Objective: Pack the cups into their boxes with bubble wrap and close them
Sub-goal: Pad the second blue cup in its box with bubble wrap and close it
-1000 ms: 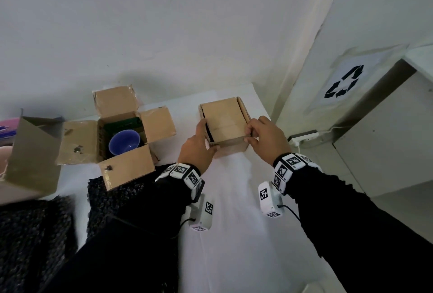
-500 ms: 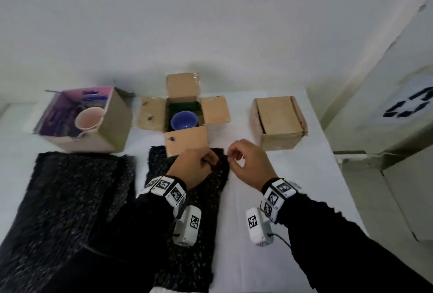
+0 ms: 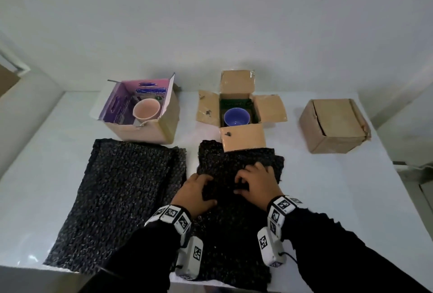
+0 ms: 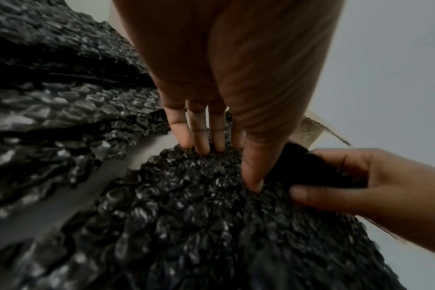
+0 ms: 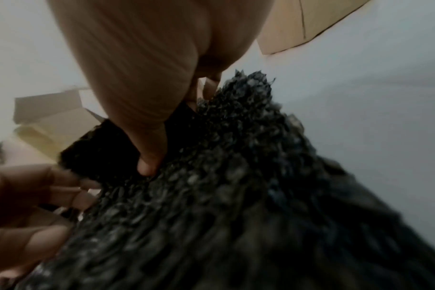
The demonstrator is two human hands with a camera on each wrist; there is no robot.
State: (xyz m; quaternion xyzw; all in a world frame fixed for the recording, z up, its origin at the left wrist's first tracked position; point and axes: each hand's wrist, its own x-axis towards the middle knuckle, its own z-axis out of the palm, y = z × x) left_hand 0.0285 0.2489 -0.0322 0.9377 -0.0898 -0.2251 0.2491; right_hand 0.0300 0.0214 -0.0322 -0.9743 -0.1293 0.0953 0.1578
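Both hands, left [image 3: 195, 195] and right [image 3: 256, 183], pinch the bubble wrap [image 3: 236, 234] at the table's [image 3: 351, 199] near edge; fingertips are buried in its folds.

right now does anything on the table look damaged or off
The left box has a torn, ragged near rim beside the pink cup. The closed box on the right has a lid sitting slightly askew. Otherwise nothing stands out.

I am facing a white table [image 3: 351, 199]; a white wall [image 3: 210, 23] is rising at twelve o'clock.
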